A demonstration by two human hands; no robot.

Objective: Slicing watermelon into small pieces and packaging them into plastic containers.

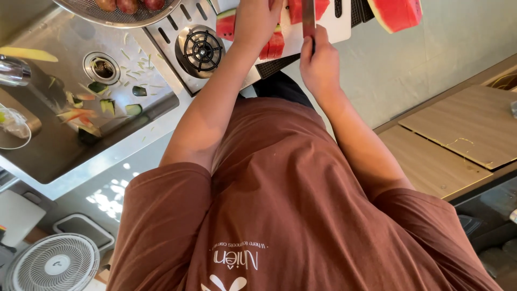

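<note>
My left hand (256,22) presses down on red watermelon slices (273,46) that lie on a white cutting board (338,28) at the top of the view. My right hand (320,63) grips the handle of a knife (308,16), whose blade points away from me over the board, between the pieces. Another watermelon wedge (226,25) with green rind lies left of my left hand. A large cut watermelon piece (397,13) sits at the board's right end. My brown shirt fills the lower half of the view.
A steel sink (48,156) at the left holds vegetable peel scraps (102,105). A round drain grate (200,49) sits in the draining area. A metal colander (121,13) with reddish fruit is at top left. A white fan (54,264) stands bottom left.
</note>
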